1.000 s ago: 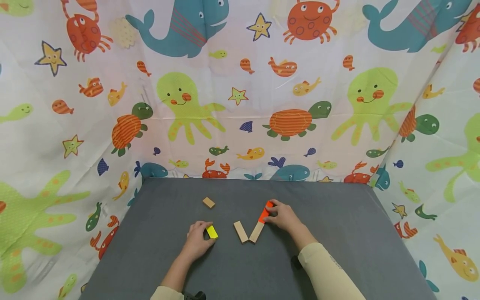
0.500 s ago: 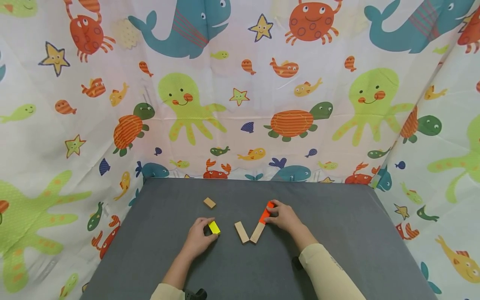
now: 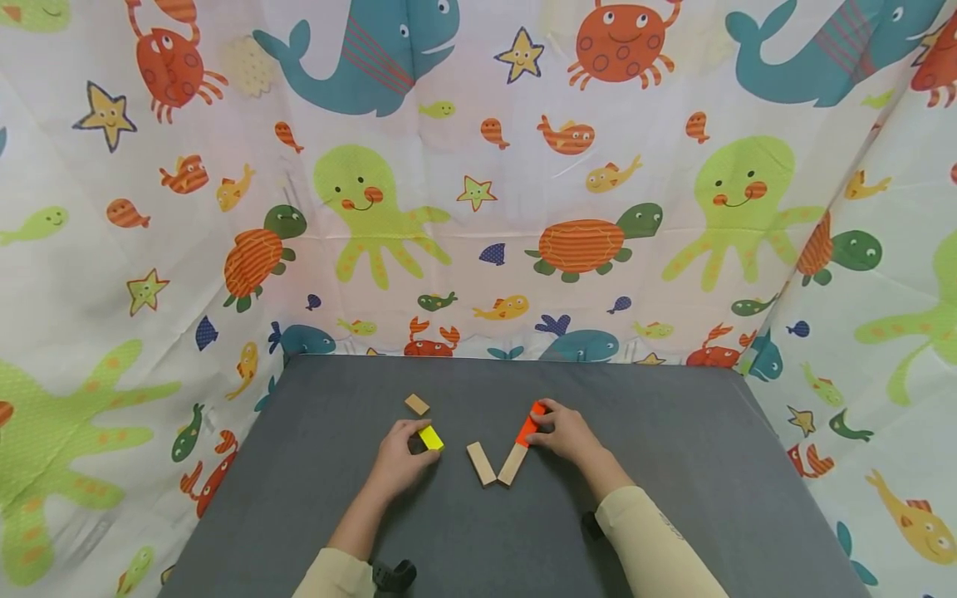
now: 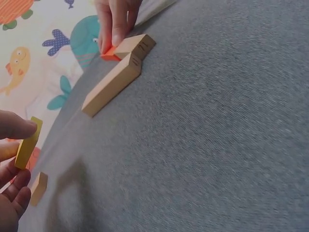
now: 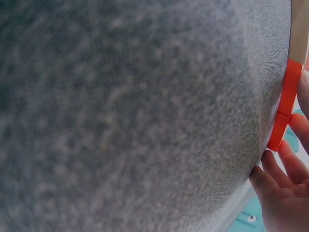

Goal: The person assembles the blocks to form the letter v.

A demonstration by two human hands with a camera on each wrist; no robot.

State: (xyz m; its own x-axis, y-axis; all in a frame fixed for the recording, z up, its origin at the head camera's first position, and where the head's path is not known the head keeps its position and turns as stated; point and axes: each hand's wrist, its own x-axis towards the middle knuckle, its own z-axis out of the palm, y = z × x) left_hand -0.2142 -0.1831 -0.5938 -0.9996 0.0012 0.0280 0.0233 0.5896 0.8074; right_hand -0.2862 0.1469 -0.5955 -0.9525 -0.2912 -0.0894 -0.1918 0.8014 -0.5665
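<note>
My left hand (image 3: 396, 461) pinches a yellow block (image 3: 431, 438) between thumb and fingers. In the left wrist view the yellow block (image 4: 28, 143) appears held off the cloth. On the right, my right hand (image 3: 571, 432) has its thumb and fingers on an orange block (image 3: 527, 430). The right wrist view shows a seam, with a second, shorter orange piece (image 5: 278, 131) at its end. End to end with the orange lies a plain wooden block (image 3: 512, 464). Another wooden block (image 3: 482, 463) slants toward it, their near ends meeting in a V.
A small wooden block (image 3: 416, 404) lies alone beyond my left hand. Grey cloth (image 3: 478, 548) covers the table. Behind and at the sides hangs a curtain (image 3: 478, 232) printed with sea animals.
My left hand has moved slightly forward and to the right with the yellow block. The right hand stays at the orange block, and the wooden blocks have not moved.
</note>
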